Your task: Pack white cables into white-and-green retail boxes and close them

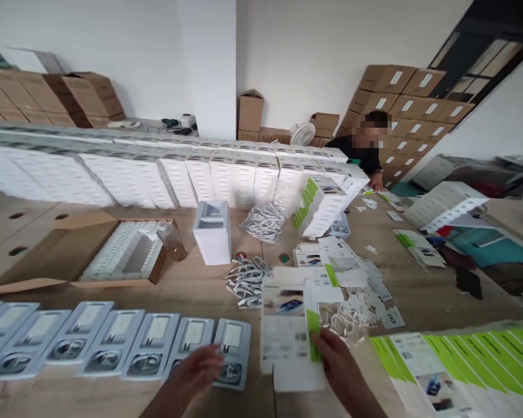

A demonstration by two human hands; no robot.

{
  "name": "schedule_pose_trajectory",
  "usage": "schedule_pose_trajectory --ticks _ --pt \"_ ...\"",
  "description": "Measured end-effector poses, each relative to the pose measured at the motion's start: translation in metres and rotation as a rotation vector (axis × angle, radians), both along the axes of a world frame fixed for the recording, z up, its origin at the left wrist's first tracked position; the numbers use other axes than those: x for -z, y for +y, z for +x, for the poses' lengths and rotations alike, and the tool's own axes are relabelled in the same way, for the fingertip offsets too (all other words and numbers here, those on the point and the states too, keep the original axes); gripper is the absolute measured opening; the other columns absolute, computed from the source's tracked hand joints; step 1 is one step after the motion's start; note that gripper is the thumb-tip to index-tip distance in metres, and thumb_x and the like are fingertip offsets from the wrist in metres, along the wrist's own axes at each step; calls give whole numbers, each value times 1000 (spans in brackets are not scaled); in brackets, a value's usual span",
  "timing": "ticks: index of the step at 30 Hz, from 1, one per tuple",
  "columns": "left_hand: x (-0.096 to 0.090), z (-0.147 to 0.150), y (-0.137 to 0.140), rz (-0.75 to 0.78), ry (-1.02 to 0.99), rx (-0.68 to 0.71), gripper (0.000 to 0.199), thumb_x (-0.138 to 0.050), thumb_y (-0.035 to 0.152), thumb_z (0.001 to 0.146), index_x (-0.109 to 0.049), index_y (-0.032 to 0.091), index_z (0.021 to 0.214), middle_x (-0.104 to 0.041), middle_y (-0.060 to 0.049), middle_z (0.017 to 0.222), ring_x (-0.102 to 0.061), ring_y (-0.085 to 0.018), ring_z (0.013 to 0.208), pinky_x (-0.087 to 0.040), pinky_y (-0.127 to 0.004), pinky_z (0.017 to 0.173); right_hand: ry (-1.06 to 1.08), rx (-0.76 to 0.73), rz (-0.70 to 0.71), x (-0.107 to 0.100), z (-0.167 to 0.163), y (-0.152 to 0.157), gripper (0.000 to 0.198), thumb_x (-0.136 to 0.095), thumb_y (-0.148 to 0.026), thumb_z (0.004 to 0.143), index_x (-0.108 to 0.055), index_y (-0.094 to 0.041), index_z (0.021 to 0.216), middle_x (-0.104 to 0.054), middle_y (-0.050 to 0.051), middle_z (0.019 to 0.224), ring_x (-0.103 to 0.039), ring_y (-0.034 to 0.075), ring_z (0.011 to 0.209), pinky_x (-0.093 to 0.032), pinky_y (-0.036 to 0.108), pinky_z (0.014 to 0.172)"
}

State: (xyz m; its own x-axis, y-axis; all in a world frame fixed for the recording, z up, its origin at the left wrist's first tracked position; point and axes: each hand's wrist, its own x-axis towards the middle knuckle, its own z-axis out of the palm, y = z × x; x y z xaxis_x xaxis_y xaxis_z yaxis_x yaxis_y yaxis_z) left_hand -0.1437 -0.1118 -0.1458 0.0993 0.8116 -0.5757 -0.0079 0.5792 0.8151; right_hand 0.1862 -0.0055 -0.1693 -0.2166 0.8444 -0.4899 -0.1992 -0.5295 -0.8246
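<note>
Over the end of a row of grey plastic trays, my left hand (pixel 199 367) hovers with its fingers stretched out, holding nothing visible. It is closest to the rightmost tray (pixel 241 355), which carries a white charger (pixel 232 335) and a coiled cable (pixel 230 371). Motion blurs the fingers, and whether they touch the tray I cannot tell. My right hand (pixel 333 351) grips the right, green-edged side of a flat printed carton (pixel 282 334), white with a picture of a plug on it. Beneath it, part of another white card is visible.
Loose cables (pixel 246 278), a tall stack of empty trays (pixel 213 235) and an open cardboard box (pixel 113 281) stand beyond. Green-edged cartons (pixel 474 366) overlap at front right. White boxes (pixel 178 177) form a long wall at the back; a co-worker (pixel 365 154) is behind it.
</note>
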Motion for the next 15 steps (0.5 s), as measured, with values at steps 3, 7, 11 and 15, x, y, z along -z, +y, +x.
schedule_pose_trajectory --ticks 3,7,11,15 --pt "-19 -5 55 141 -458 -63 62 -70 51 74 -57 21 127 -67 -14 119 -63 -31 109 -51 -41 87 1 -148 -9 -14 -57 -55 34 -71 -45 77 -71 -17 95 -75 7 84 -70 25 77 -53 36 71" --pt "-41 -2 89 56 -236 -22 55 -76 43 68 -64 16 114 -74 -11 98 -68 -27 88 -53 -34 72 -290 -286 169 -25 -81 -70 43 -68 -49 78 -69 -16 106 -74 11 98 -68 28 90 -53 40 79" --pt "-50 15 87 201 37 203 34 -65 36 76 -69 17 105 -75 -7 96 -67 -24 89 -51 -32 77 -823 -221 647 -47 -66 -35 57 -62 -41 83 -49 -22 135 -55 12 136 -52 29 122 -48 42 94" --pt "-62 55 83 406 172 349 27 -57 23 78 -71 18 100 -74 -3 99 -66 -22 91 -49 -31 83 -967 -506 923 -80 -48 0 37 -51 -27 89 -57 -25 125 -63 8 124 -56 23 115 -43 37 97"
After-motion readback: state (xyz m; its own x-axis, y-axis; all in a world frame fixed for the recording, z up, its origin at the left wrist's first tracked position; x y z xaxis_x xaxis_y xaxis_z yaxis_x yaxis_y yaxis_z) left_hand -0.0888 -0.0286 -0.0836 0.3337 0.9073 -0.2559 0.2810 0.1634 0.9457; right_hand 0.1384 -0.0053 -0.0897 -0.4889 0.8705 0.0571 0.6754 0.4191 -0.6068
